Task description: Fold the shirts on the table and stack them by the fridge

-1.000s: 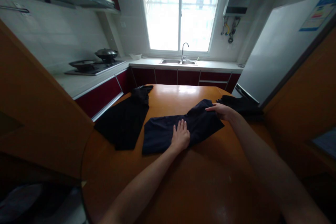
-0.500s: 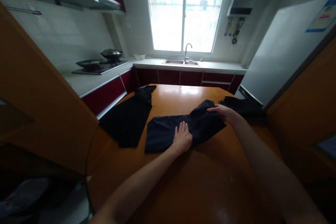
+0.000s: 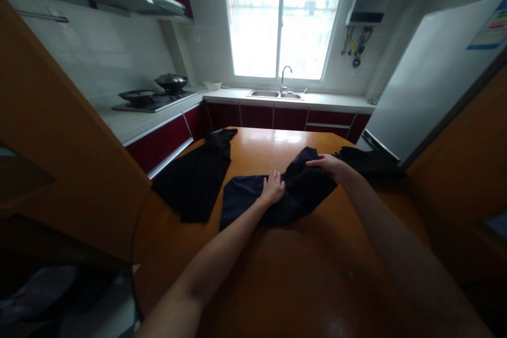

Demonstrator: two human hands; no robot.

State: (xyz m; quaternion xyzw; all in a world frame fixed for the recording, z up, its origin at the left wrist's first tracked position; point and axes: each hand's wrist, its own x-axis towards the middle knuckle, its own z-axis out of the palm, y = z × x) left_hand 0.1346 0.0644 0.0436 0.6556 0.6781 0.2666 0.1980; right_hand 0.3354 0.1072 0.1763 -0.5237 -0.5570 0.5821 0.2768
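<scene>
A dark navy garment point(image 3: 242, 195), folded and partly lifted, lies across the wooden table; its exact kind I cannot make out. My left hand point(image 3: 273, 189) rests on the middle of the cloth near its far edge, palm down with the fingers stretched out. At the garment's right end, my right hand point(image 3: 330, 166) pinches the fabric between thumb and fingers, holding that part raised off the tabletop. To the left a black garment point(image 3: 198, 179) is spread out, its narrower end pointing away. Several dark folded clothes point(image 3: 370, 165) are piled beyond my right hand.
The rounded wooden table point(image 3: 277, 280) fills the foreground. A counter with a sink point(image 3: 264, 94) runs under the window. On the left stand a stove and a lidded pan point(image 3: 171, 82). A fridge point(image 3: 428, 74) rises at the right.
My left hand has slid away from me over the cloth toward its far edge. My right hand has shifted slightly left with the raised end, which looks more bunched.
</scene>
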